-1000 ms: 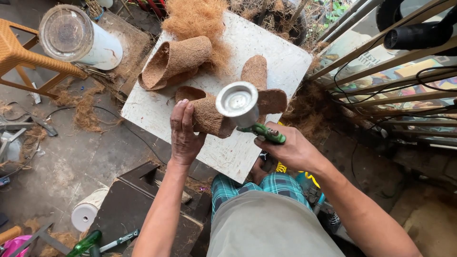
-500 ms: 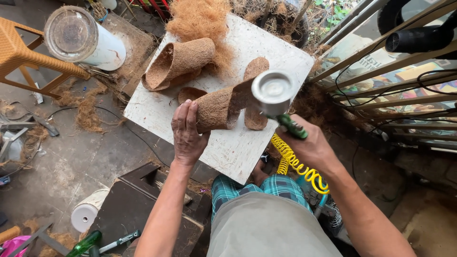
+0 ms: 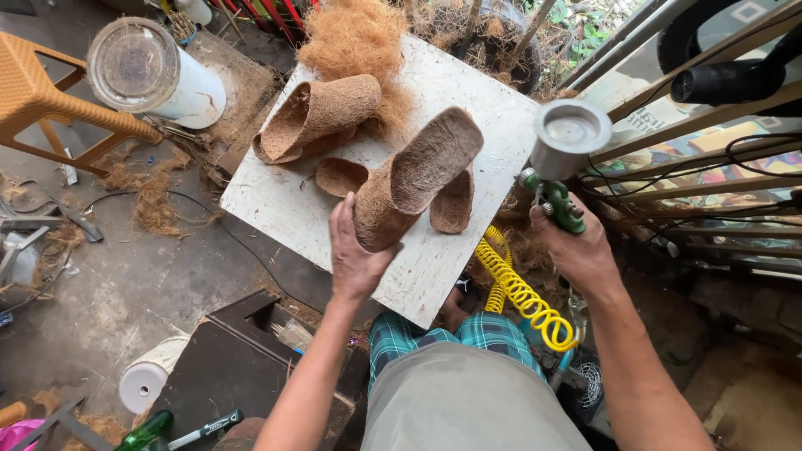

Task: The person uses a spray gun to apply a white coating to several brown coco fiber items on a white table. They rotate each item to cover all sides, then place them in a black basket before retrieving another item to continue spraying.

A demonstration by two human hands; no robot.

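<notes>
Item: coir fibre pot [image 3: 413, 179], brown, cone-shaped, held above a white painted board serving as table [image 3: 284, 196]. Left hand [image 3: 357, 250] gripped the narrow lower end, fingers wrapped closed around it. The long axis ran from lower left to upper right, with the wider end raised and pointing away from the person towards the far right corner of the table.

Right hand [image 3: 581, 250] was off the table's right edge, fingers closed around the green handle of a spray gun [image 3: 558, 167]. Its round metal cup stood upright on top, lid facing the camera. A coiled yellow air hose [image 3: 522, 292] hung below it, beside the person's knee.

On the table: a second coir pot [image 3: 317, 117] lying on its side, open mouth to the lower left; a small round coir disc [image 3: 341, 175] just beside the held pot; a flat coir piece [image 3: 453, 205] partly hidden beneath it; a heap of loose coir fibre [image 3: 355, 38] at the far edge.

Around: a white cylindrical bucket [image 3: 154, 75] with a clear lid, left of the table; an orange woven stool [image 3: 42, 104] beside it; a dark wooden box [image 3: 242, 367] near the left forearm; a white roll [image 3: 146, 380] and a green-handled screwdriver [image 3: 207, 428] on the concrete floor. Metal railing bars [image 3: 668, 125] stood at right. Nothing lay between the hands and the held pot.
</notes>
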